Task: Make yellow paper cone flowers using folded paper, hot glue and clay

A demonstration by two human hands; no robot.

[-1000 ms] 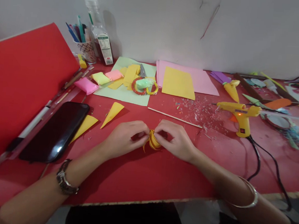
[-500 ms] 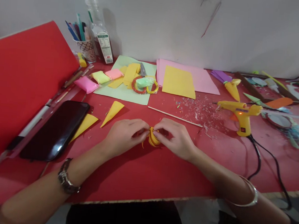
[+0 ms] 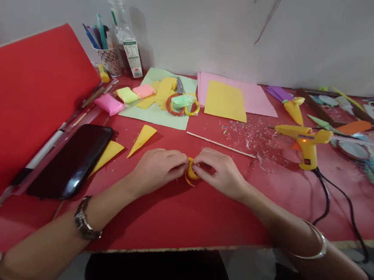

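Observation:
Between my hands, just above the red tabletop, is a small yellow paper piece with curled strips (image 3: 191, 173). My left hand (image 3: 163, 167) pinches its left side with thumb and fingertips. From the other side my right hand (image 3: 219, 172) grips it in a similar pinch, and the fingers hide much of the paper. One curled strip hangs below the fingertips. A yellow paper cone (image 3: 142, 141) lies to the left of my left hand, and a second yellow cone (image 3: 108, 155) is partly under a black phone (image 3: 71, 161). Beyond my hands lies a thin wooden stick (image 3: 220, 144).
A yellow glue gun (image 3: 308, 143) with a lit orange light stands on the right, its cord running off the front edge. Scissors (image 3: 174, 106), clay packets (image 3: 109, 103) and paper sheets (image 3: 227, 101) lie at the back. A glass bottle (image 3: 127, 44) stands by a pen cup (image 3: 108, 60).
The curled strips have shifted between my fingers, and one now hangs lower and curves to the right. Both hands stay nearly in place. The whole view has moved slightly.

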